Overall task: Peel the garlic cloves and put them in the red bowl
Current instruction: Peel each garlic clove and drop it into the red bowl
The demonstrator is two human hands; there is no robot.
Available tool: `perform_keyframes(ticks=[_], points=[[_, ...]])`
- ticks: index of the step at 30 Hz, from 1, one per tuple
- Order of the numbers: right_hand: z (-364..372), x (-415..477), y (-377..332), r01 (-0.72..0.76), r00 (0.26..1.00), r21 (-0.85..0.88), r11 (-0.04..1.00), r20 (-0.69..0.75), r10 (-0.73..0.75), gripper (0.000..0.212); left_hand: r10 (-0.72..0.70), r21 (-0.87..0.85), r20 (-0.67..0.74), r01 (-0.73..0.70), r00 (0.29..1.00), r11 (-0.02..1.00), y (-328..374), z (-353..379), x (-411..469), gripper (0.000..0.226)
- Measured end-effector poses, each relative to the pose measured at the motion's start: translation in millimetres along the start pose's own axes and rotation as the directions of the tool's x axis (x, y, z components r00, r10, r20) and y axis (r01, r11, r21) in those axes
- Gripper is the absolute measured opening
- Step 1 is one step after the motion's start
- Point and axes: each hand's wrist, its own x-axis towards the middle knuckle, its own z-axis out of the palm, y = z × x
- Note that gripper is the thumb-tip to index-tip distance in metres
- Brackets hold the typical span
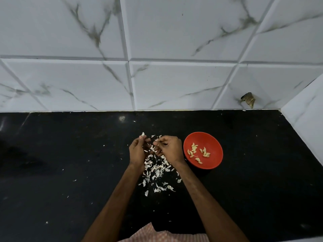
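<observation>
The left hand [138,151] pinches what seems a garlic clove [142,134] left of the red bowl [215,142], the right hand [170,148] curls beside it, grip unclear, and the tiny clove may slip into the skins [155,170].

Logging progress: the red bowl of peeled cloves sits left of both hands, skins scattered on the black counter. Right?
Wrong side: the head view shows the red bowl of peeled cloves right of both the left hand and the right hand; skins are scattered on the black counter.
</observation>
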Motion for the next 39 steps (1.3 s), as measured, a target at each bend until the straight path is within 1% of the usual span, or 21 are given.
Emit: perform_keyframes(ticks=[2, 5, 8, 10, 12, 13, 15, 17, 21, 24, 26, 28, 30, 32, 35, 37, 39], points=[[-1, -1, -1, 0.014, 1.0, -0.033, 0.999, -0.019, -0.015, 0.014, 0.063, 0.07, 0.021, -0.064, 0.998, 0.995, 0, 0, -1, 0.024], [-1, 2, -1, 0.052, 0.996, -0.095, 0.994, -0.067, -0.058, 0.033, 0.17, 0.194, 0.103, -0.188, 0.98, 0.963, 2, 3, -7, 0.02], [0, 5, -3, 0.073, 0.993, -0.177, 0.982, -0.078, -0.088, 0.044, 0.226, 0.248, 0.151, -0.258, 0.962, 0.934, 4, 7, -11, 0.019], [0, 5, -5, 0.046, 0.992, -0.145, 0.988, -0.107, -0.062, 0.049, 0.239, 0.269, 0.2, -0.287, 0.95, 0.919, 6, 9, -14, 0.018], [-2, 6, -4, 0.037, 0.993, -0.085, 0.996, -0.106, -0.046, 0.044, 0.243, 0.272, 0.233, -0.303, 0.941, 0.913, 8, 8, -15, 0.018], [-3, 6, -5, 0.035, 0.996, -0.054, 0.998, -0.083, -0.04, 0.037, 0.251, 0.275, 0.239, -0.313, 0.938, 0.909, 9, 7, -15, 0.017], [-6, 8, -6, 0.039, 0.998, -0.021, 0.999, -0.05, -0.04, 0.022, 0.266, 0.267, 0.23, -0.323, 0.936, 0.908, 9, 5, -13, 0.015], [-7, 8, -8, 0.027, 0.999, 0.036, 0.999, -0.045, -0.026, 0.017, 0.278, 0.272, 0.207, -0.328, 0.938, 0.905, 9, 3, -13, 0.013], [-5, 5, -17, 0.025, 0.998, 0.11, 0.994, -0.055, -0.019, 0.024, 0.29, 0.281, 0.24, -0.353, 0.926, 0.892, 13, 8, -18, 0.014], [-8, 5, -22, 0.034, 0.996, 0.159, 0.987, -0.086, -0.021, 0.033, 0.304, 0.243, 0.294, -0.378, 0.906, 0.893, 20, 9, -22, 0.016], [-9, 4, -24, 0.04, 0.995, 0.18, 0.983, -0.092, -0.024, 0.035, 0.327, 0.226, 0.314, -0.405, 0.891, 0.886, 22, 10, -23, 0.019], [-9, 2, -28, 0.033, 0.997, 0.213, 0.976, -0.078, -0.016, 0.037, 0.367, 0.218, 0.291, -0.434, 0.884, 0.874, 23, 12, -23, 0.019], [-11, 2, -33, -0.016, 0.998, 0.267, 0.964, -0.051, 0.031, 0.04, 0.431, 0.216, 0.246, -0.483, 0.868, 0.849, 24, 12, -23, 0.016], [-14, 2, -37, -0.074, 0.997, 0.328, 0.942, 0.021, 0.071, 0.036, 0.484, 0.201, 0.2, -0.52, 0.852, 0.83, 25, 9, -22, 0.012], [-13, -3, -41, -0.086, 0.989, 0.387, 0.918, 0.145, 0.031, 0.02, 0.523, 0.145, 0.141, -0.54, 0.841, 0.829, 25, 5, -18, 0.011], [-13, -4, -44, -0.074, 0.986, 0.379, 0.922, 0.165, 0.011, 0.017, 0.521, 0.126, 0.118, -0.534, 0.845, 0.836, 25, 5, -19, 0.01], [-13, -3, -46, -0.043, 0.989, 0.346, 0.937, 0.149, -0.009, 0.017, 0.518, 0.12, 0.111, -0.529, 0.848, 0.84, 26, 6, -21, 0.011]])
